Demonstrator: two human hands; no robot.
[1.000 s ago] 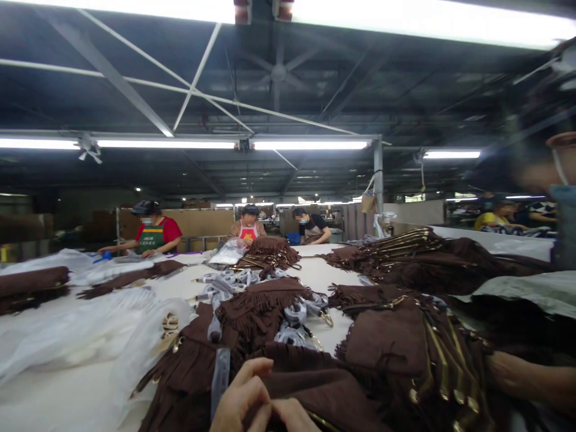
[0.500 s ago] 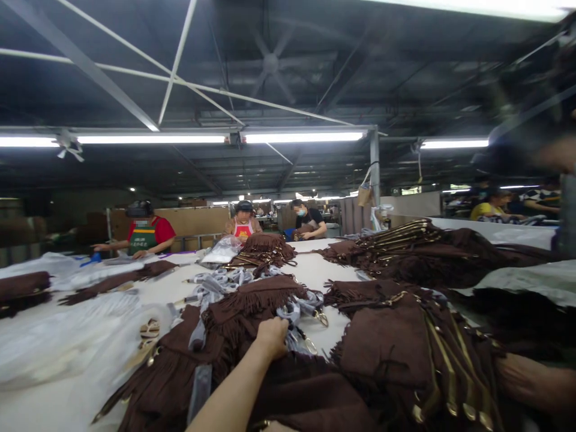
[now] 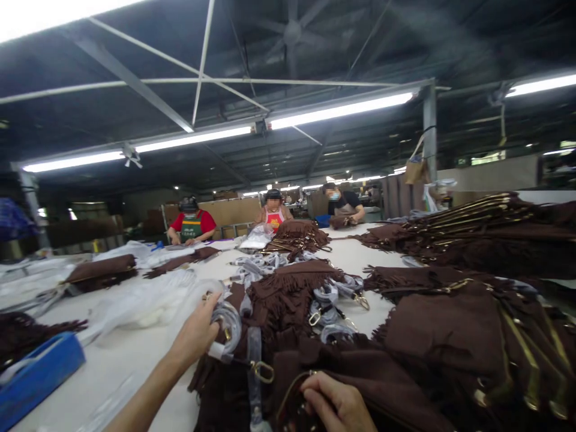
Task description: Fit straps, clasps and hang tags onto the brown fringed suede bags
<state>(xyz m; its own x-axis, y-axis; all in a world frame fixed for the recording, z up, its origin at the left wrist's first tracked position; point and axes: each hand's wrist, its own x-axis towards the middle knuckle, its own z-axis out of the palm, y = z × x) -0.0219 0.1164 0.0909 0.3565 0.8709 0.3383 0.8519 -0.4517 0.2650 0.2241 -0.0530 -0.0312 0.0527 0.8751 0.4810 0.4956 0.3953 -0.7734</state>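
My left hand (image 3: 202, 324) is closed on a coiled strap (image 3: 231, 327) in grey plastic wrap, above the left side of the table. From the strap hangs a gold clasp (image 3: 261, 372), over the brown bags. At the bottom centre my right hand (image 3: 337, 401) pinches the edge of a brown suede-look bag (image 3: 355, 375) at its opening; the inside is dark and hard to make out. Beyond it lie more wrapped straps (image 3: 330, 309) with gold clasps, beside a fringed brown bag (image 3: 292, 279).
Stacked brown bags with gold zips (image 3: 454, 336) fill the right, with another pile (image 3: 486, 228) behind. Clear plastic sheeting (image 3: 148, 306) and a blue bin (image 3: 42, 378) are on the left of the white table (image 3: 351, 252). Several people (image 3: 191, 225) work across it.
My left hand has moved from the strap heap to the left, and a wrapped strap is now in it. My right hand has come into clear view on the bag. The view has swung left.
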